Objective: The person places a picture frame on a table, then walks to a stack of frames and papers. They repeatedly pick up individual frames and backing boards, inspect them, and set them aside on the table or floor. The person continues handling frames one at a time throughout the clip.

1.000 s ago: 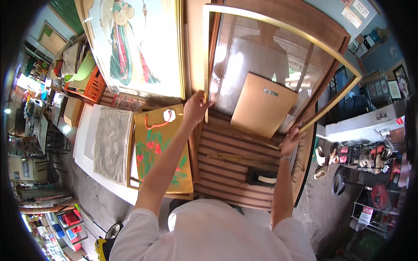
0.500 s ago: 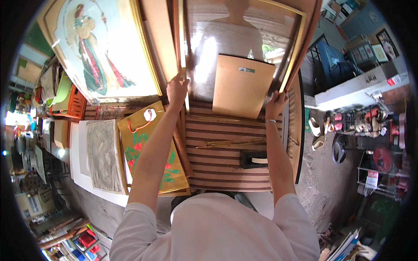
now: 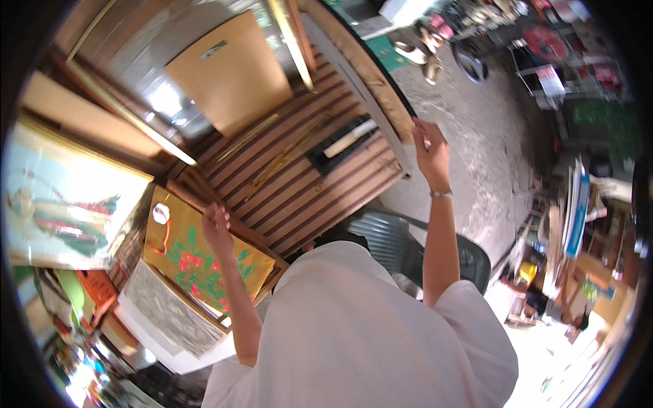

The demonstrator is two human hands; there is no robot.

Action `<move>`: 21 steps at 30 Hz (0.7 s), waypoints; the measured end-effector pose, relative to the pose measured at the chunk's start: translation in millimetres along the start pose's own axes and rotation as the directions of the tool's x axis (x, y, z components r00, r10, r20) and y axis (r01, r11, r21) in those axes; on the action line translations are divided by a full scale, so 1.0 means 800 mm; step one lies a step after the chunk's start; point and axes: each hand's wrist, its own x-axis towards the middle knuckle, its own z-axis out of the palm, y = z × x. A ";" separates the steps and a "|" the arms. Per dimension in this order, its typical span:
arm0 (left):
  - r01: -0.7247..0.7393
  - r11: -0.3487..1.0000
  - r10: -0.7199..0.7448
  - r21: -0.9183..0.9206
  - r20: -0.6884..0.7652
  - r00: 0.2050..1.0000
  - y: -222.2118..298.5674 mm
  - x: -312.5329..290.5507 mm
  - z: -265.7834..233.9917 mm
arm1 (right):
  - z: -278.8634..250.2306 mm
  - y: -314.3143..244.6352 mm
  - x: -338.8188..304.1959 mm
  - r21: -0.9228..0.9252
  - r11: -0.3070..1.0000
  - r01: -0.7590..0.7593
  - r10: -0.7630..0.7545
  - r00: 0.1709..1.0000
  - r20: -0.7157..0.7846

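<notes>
Gilt frame (image 3: 292, 47) at the far end of a slatted wooden table (image 3: 279, 204): its two side bars flanked a plain brown envelope (image 3: 228, 75), and neither hand held it. The person's hands were well apart. The left hand (image 3: 218, 228), fingers loosely bent with nothing visible in them, was at the upper edge of a gold gift bag (image 3: 185, 253) painted with red flowers and green leaves; whether it touched the bag I could not tell. The right hand (image 3: 430, 149), a band around its wrist, was beside the table's dark right edge, thumb and fingers parted; contact there was likewise unclear. On the slats, between the hands and the frame, lay thin wooden strips (image 3: 289, 155) and, nearer the right hand, a black holder (image 3: 326, 160) with a pale insert. Left of the bag were a grey drawing (image 3: 170, 313) and, farther out, a gold-edged picture (image 3: 68, 217) of a robed figure. A dark green chair (image 3: 386, 238) stood near the person; pale shoes (image 3: 411, 53) lay on the floor beyond the right hand.
</notes>
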 end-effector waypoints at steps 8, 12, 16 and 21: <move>-0.116 0.976 0.178 -0.186 0.369 0.912 0.012 -0.067 0.040 | -0.263 0.211 -0.378 -0.670 0.135 -0.730 0.650 0.575 -0.496; -0.173 0.929 0.341 -0.328 0.572 0.746 0.081 -0.054 0.065 | -0.330 0.256 -0.512 -0.616 0.210 -0.759 0.748 0.530 -0.399; -0.082 0.810 0.575 -0.581 0.756 0.314 0.180 -0.086 0.104 | -0.344 0.276 -0.537 -0.604 0.305 -0.736 0.737 0.584 -0.339; 0.356 0.494 0.867 -0.793 0.421 -0.266 0.273 -0.205 0.155 | -0.362 0.276 -0.598 -0.549 0.299 -0.781 0.728 0.558 -0.398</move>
